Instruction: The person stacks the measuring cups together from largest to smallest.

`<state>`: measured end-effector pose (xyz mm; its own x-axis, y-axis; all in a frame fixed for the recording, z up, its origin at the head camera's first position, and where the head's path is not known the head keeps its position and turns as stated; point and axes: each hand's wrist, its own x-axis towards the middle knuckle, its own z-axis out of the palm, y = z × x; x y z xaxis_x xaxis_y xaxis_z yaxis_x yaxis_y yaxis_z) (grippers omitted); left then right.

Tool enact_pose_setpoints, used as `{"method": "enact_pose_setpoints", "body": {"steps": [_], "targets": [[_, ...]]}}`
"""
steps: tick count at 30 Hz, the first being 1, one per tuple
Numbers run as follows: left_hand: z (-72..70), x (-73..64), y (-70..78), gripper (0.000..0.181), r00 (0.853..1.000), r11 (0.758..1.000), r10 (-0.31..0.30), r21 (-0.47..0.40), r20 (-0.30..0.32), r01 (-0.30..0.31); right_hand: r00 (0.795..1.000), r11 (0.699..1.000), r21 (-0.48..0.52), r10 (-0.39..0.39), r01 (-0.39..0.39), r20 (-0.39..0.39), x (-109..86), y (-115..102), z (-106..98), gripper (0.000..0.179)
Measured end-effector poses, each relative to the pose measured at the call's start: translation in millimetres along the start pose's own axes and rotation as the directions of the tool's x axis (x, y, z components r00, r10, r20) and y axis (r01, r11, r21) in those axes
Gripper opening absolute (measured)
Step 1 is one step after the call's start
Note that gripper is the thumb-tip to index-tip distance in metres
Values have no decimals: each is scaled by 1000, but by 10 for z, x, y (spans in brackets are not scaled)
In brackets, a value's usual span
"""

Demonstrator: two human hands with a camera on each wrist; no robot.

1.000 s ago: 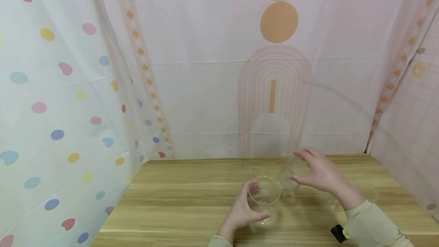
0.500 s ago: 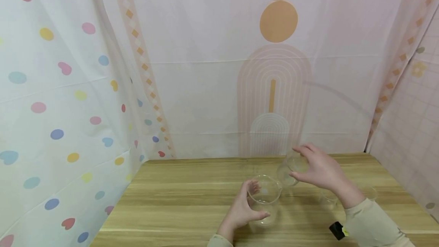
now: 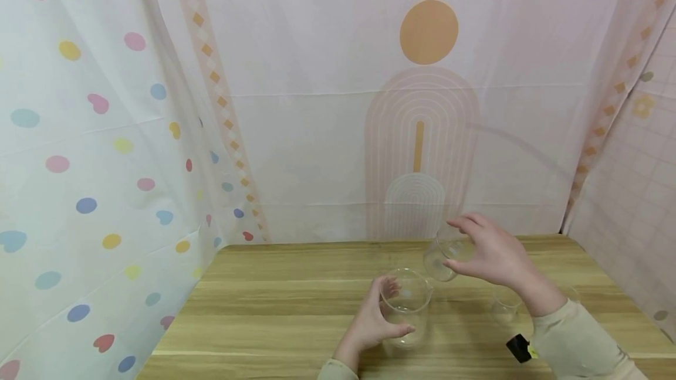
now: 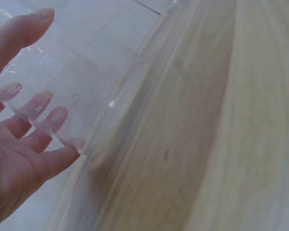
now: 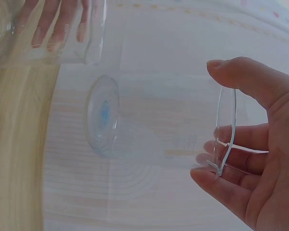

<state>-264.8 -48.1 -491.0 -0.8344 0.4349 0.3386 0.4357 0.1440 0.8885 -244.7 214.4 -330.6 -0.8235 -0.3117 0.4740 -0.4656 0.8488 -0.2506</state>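
A large clear glass beaker [image 3: 408,304] with white volume marks stands upright on the wooden table. My left hand [image 3: 371,320] wraps round its side, thumb in front and fingers behind. In the left wrist view those fingers show through the beaker wall [image 4: 82,72]. Just to its right, my right hand [image 3: 495,254] grips a smaller clear beaker [image 3: 438,263] near its rim. That beaker is tilted, its mouth toward my palm and its base down to the left. The right wrist view shows its round base [image 5: 102,115] and spout. Both beakers look empty.
More clear glassware [image 3: 505,308] stands under my right forearm, with another glass rim [image 3: 571,293] partly hidden by it. A small black object [image 3: 519,348] with a yellow patch lies beside the right sleeve. Patterned curtains [image 3: 301,151] hang behind and beside the table [image 3: 264,309].
My right hand has moved slightly up and left, lifting the smaller beaker farther from the table. The left hand and the large beaker have stayed in place.
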Motion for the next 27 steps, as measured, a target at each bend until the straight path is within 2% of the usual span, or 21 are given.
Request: {"method": "enact_pose_setpoints", "body": {"steps": [12, 27], "targets": [[5, -16, 21, 91, 1000, 1000, -17, 19, -3, 17, 997, 997, 13, -70, 70, -10, 61, -91, -56, 70], [5, -14, -2, 90, 1000, 1000, -1, 15, -11, 1, 988, 986, 63, -152, 152, 2, 134, -239, -30, 71]]}}
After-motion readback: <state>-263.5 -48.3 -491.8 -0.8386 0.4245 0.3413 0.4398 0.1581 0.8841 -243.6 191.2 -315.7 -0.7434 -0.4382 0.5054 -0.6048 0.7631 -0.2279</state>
